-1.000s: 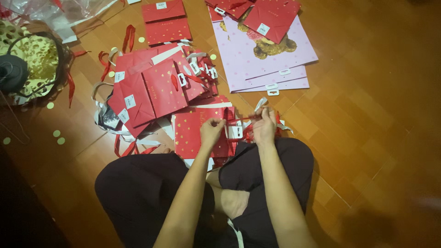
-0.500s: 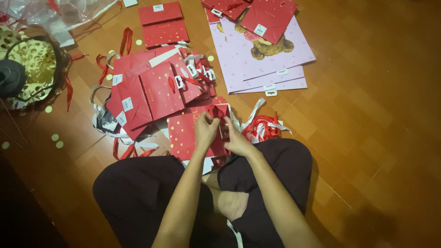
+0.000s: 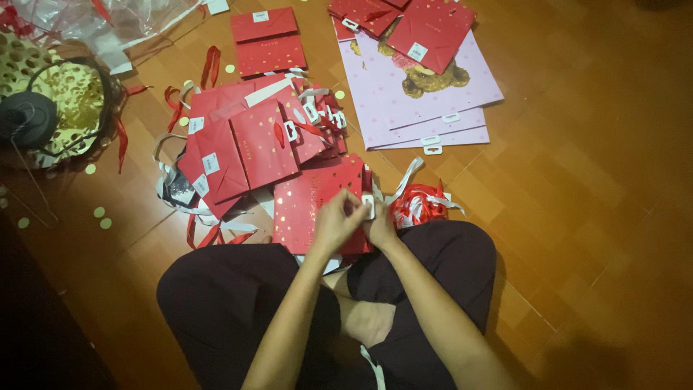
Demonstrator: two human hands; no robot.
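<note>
Two bare hands meet over a flat red gift bag (image 3: 317, 206) that lies on the wooden floor (image 3: 577, 217) just ahead of the person's crossed legs, its near edge tucked against the knees. Seen from the head camera, the left hand (image 3: 338, 220) is curled with fingers bent inward, and the right hand (image 3: 379, 224) sits touching it, fingertips pinched on a small white tag (image 3: 368, 204) at the bag's right edge; whether the left hand grips the tag too cannot be told. Both forearms run up from the lower frame and converge at the bag. Just right of the hands lies a tangle of red and white ribbon (image 3: 419, 202), close against the right knee. To the left and beyond, a loose pile of red bags (image 3: 245, 144) overlaps the near bag's far edge, leaving little bare floor on that side. Farther off, pale pink bags (image 3: 426, 101) with a bear picture lie stacked, well apart from the hands, with more red bags on top. Open floor stretches wide to the right. At far left stands a gold-dotted basket (image 3: 65, 101) beside a dark round object.
</note>
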